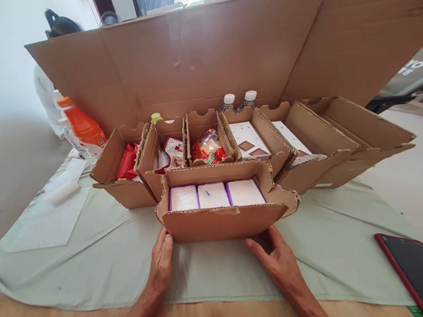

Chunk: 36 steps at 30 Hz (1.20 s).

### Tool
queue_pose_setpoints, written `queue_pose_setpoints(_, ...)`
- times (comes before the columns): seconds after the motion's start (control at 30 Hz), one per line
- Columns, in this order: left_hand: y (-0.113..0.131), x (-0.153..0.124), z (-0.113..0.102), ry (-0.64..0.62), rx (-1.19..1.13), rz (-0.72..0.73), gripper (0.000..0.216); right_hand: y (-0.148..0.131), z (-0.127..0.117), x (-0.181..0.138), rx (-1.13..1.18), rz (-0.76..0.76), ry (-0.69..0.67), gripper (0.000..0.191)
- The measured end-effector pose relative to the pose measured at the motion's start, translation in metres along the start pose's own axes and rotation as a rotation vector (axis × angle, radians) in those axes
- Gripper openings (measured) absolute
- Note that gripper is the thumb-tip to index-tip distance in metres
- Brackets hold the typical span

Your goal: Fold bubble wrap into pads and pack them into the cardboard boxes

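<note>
A small open cardboard box (pixel 221 221) stands in front of me on a pale green cloth (pixel 90 253). Three white packets with purple edges (pixel 213 195) lie side by side in it. My left hand (pixel 161 265) rests at the box's lower left corner, fingers stretched and touching the cardboard. My right hand (pixel 278 260) lies at the box's front right edge, fingers extended under its bottom rim. Neither hand holds anything.
Behind stands a row of open cardboard boxes (pixel 209 143) with red snack packets, white cartons, and bottle caps behind. A large cardboard sheet (pixel 218 50) rises at the back. An orange bottle (pixel 84 128) is left, a dark phone (pixel 422 270) right. People sit behind the sheet.
</note>
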<state>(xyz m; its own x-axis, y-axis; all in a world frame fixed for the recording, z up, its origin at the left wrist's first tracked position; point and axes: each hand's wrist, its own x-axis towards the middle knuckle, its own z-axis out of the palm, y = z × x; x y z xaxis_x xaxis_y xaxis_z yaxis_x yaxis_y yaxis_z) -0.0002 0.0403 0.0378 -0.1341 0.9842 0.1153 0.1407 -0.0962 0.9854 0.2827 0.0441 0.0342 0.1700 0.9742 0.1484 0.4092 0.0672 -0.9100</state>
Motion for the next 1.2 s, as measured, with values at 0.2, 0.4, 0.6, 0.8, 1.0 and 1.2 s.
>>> queue_pose_setpoints(0.2,-0.006,-0.002,-0.003,-0.096,0.044,0.03,0.054,-0.002,-0.003,-0.008,-0.102,0.019,0.09,0.048)
queue_pose_setpoints(0.4,-0.005,-0.003,-0.006,-0.237,0.153,0.097,0.05,0.008,-0.005,-0.012,-0.148,0.096,0.199,0.05)
queue_pose_setpoints(0.6,-0.003,-0.002,-0.005,-0.268,0.221,0.125,0.052,0.007,-0.004,-0.011,-0.14,0.116,0.195,0.047)
queue_pose_setpoints(0.8,0.001,-0.001,-0.003,-0.286,0.238,0.16,0.054,0.01,-0.002,-0.011,-0.126,0.106,0.205,0.046)
queue_pose_setpoints(1.0,0.001,-0.005,-0.002,-0.272,0.233,0.153,0.063,0.012,0.002,-0.008,-0.089,0.097,0.205,0.042)
queue_pose_setpoints(1.2,-0.005,-0.008,-0.007,-0.332,0.223,0.114,0.076,0.01,0.002,-0.007,-0.1,0.114,0.211,0.043)
